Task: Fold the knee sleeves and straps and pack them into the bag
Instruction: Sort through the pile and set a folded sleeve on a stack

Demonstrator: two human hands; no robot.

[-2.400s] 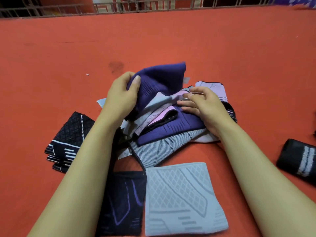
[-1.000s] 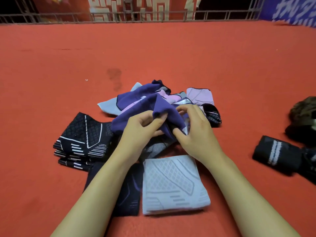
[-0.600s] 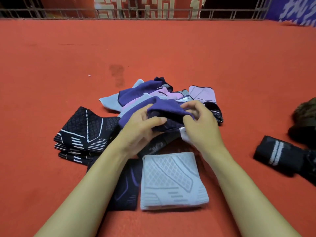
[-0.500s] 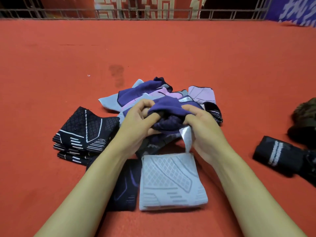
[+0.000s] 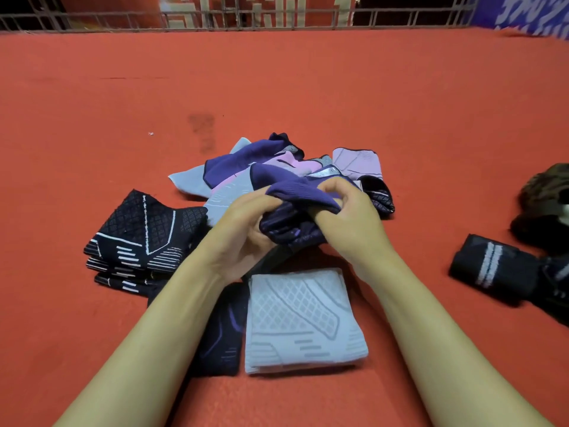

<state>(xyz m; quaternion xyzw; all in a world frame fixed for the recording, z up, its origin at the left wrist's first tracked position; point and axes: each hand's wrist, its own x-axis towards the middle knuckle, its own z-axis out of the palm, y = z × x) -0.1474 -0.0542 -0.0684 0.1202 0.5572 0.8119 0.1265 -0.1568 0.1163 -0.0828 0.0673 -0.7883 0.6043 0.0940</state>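
Knee sleeves already folded lie nearest the person: a grey folded sleeve [image 5: 303,322] squared off on the red mat [image 5: 308,87], a dark one with purple lines [image 5: 220,337] touching its left edge, and a black stack with white lines [image 5: 140,238] further left. Just beyond the grey one, both hands work a purple sleeve [image 5: 303,192]. The left hand [image 5: 243,229] is closed on its lower, darker part; the right hand [image 5: 348,211] pinches the upper band, fingers curled over it. A moment ago a pale inner edge of this sleeve hung down toward the grey square; now that edge is tucked out of sight and the cloth is bunched tighter between the hands, lifted off the heap. I judge the fold is half made and not yet flat enough to stack. Behind the hands the unfolded pile [image 5: 264,164] of purple, pink and grey pieces remains, so much folding is left. Off to the right lie a black rolled strap [image 5: 489,269] and, beyond it, a dark brownish bundle [image 5: 545,198] that may be the bag; I cannot tell.
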